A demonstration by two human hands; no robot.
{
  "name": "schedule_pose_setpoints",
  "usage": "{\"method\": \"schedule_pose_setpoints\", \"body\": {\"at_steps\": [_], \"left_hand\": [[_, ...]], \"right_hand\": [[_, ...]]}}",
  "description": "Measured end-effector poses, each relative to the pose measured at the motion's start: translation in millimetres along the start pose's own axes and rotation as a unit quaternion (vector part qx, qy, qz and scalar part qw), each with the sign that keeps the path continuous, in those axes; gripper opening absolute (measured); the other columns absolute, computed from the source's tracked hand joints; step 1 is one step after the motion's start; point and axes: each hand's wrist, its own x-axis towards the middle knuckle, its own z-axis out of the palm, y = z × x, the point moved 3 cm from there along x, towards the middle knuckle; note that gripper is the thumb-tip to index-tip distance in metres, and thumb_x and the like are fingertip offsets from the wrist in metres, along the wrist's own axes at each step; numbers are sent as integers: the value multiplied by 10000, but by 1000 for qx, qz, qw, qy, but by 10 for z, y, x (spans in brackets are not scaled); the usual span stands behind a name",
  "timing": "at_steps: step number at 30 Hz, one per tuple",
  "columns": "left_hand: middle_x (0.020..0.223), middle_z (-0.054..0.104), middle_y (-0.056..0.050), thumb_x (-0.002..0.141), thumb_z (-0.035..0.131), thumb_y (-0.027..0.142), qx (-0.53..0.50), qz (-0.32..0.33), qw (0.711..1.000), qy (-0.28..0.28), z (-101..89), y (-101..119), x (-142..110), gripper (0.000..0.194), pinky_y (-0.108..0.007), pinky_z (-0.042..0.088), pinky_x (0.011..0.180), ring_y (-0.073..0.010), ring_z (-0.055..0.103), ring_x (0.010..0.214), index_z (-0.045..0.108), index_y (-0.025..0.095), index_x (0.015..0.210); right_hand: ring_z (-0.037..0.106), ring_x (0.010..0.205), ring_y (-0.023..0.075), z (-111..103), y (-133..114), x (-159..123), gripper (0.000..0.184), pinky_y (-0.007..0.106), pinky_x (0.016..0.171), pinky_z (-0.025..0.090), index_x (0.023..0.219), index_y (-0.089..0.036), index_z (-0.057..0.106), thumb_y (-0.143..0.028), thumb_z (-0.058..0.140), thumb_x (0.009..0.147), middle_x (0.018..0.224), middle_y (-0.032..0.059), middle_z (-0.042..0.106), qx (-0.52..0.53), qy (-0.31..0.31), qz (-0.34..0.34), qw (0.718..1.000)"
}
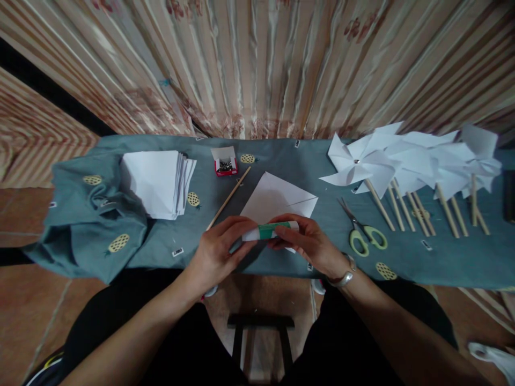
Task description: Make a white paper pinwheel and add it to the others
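A white and green glue stick (266, 231) lies level between my two hands, above the near edge of the table. The fingers of my left hand (223, 244) close on its left end. My right hand (308, 241), with a metal bracelet at the wrist, grips the other end, thumb along the green label. Beneath and behind it rests a square sheet of white paper (273, 194) with a line from its right corner. A thin wooden stick (229, 198) slants to the left of the paper.
On the left sits a stack of white paper squares (151, 182). A red box of metal pins (226, 165) stands open at the back. To the right are green-handled scissors (364, 230) and several white paper pinwheels (410, 158) on wooden sticks. A patterned curtain (257, 69) hangs behind.
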Motion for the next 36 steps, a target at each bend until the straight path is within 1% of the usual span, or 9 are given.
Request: {"method": "schedule_pose_setpoints", "body": {"at_steps": [3, 7, 12, 15, 19, 23, 27, 31, 36], "left_hand": [[1069, 749, -94, 924, 664, 215, -49, -20, 999, -1, 71, 1, -16, 234, -248, 602, 819, -160, 734, 940, 684, 160, 1151], [974, 784, -88, 874, 719, 333, -122, -142, 982, 6, 104, -77, -5, 231, -293, 608, 799, -196, 745, 868, 759, 167, 1031], [958, 796, -70, 744, 756, 477, -74, -313, 941, 101, -194, -439, -65, 424, -313, 590, 740, -220, 724, 803, 778, 164, 1029], [1002, 795, -75, 689, 751, 503, -14, -344, 925, 162, -356, -708, -151, 475, -353, 568, 872, -251, 720, 910, 776, 159, 1015], [1046, 783, -78, 735, 678, 498, 72, -353, 928, 99, -339, -938, -255, 457, -385, 553, 884, -266, 708, 916, 768, 183, 1054], [1099, 760, -93, 823, 628, 459, 168, -294, 939, 63, -352, -938, -300, 395, -416, 539, 944, -302, 662, 1065, 754, 189, 1082], [1247, 700, -143, 873, 673, 432, 232, -140, 960, 76, -342, -683, -255, 452, -485, 513, 1010, -326, 611, 1172, 666, 170, 1241], [1215, 705, -136, 913, 665, 272, 202, 76, 976, -36, 10, -263, -148, 324, -484, 542, 992, -291, 631, 1156, 664, 174, 1222], [1192, 716, -143, 930, 634, 225, 191, 142, 964, -121, 411, -57, 15, 267, -432, 594, 920, -270, 673, 1090, 664, 120, 1173]], "right_hand": [[763, 708, 155, 36, 21, -5, 357, 272, 695, 643, 965, -203, 720, -443, 853, 736, 822, 1, 775, -21, -13, 4, 1000], [762, 726, 158, 39, -68, -39, 438, 280, 704, 633, 1059, -202, 699, -498, 820, 761, 839, 25, 787, -53, -36, 0, 998], [749, 811, 171, -279, -431, -95, 473, 315, 760, 618, 1165, -200, 672, -520, 755, 827, 969, 77, 792, -169, 51, -117, 977], [740, 796, 196, -530, -593, -152, 386, 344, 748, 614, 1073, -197, 706, -514, 718, 852, 928, 75, 786, -283, 125, -192, 932], [740, 827, 231, -661, -567, -273, 231, 383, 774, 601, 1021, -202, 740, -374, 616, 929, 960, 77, 788, -495, 134, -224, 829], [725, 988, 264, -651, -396, -407, 219, 458, 915, 585, 1081, -194, 725, -235, 552, 951, 1076, 99, 772, -615, 92, -272, 734], [663, 1149, 300, -637, -254, -475, 289, 534, 988, 558, 1193, -163, 687, -190, 518, 959, 1244, 150, 713, -665, 81, -307, 676], [592, 1273, 313, -575, -166, -465, 359, 560, 1047, 532, 1284, -159, 648, -175, 507, 954, 1366, 158, 647, -670, 68, -319, 667], [568, 1302, 305, -505, -83, -411, 400, 557, 1076, 521, 1325, -148, 621, -163, 507, 942, 1382, 168, 630, -660, 36, -304, 686]]}}
